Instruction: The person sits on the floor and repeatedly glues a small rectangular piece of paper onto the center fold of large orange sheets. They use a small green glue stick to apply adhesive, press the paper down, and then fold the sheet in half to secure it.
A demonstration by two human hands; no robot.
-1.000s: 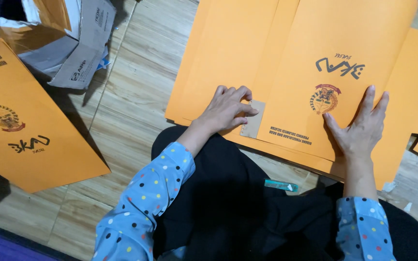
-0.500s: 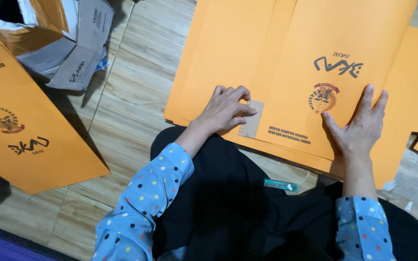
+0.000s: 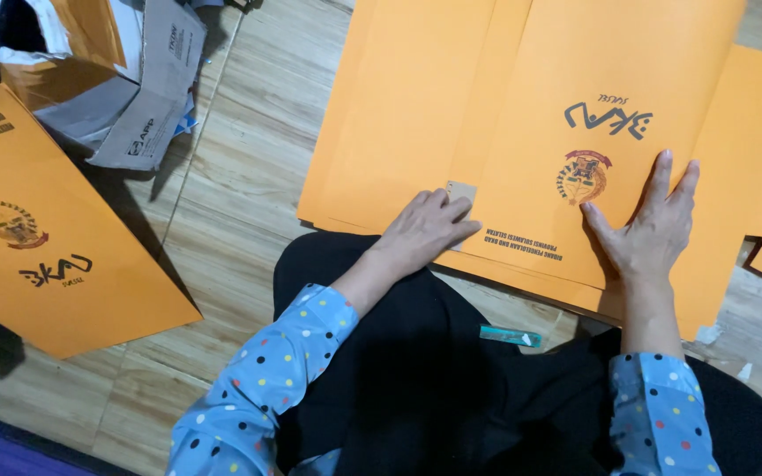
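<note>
Both hands point(image 3: 429, 231) on folder point(image 3: 610, 167), box point(image 3: 108, 79) far left.

We note a torn grey-brown cardboard box point(image 3: 125, 79) at the floor's upper-left corner, and a small tan label point(image 3: 461, 191) (rectangular) on the orange folder point(image 3: 593, 132).

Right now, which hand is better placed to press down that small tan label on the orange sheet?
Left. The left hand already has its fingertips on the label; the right hand lies flat farther along the sheet, probably steadying it.
</note>
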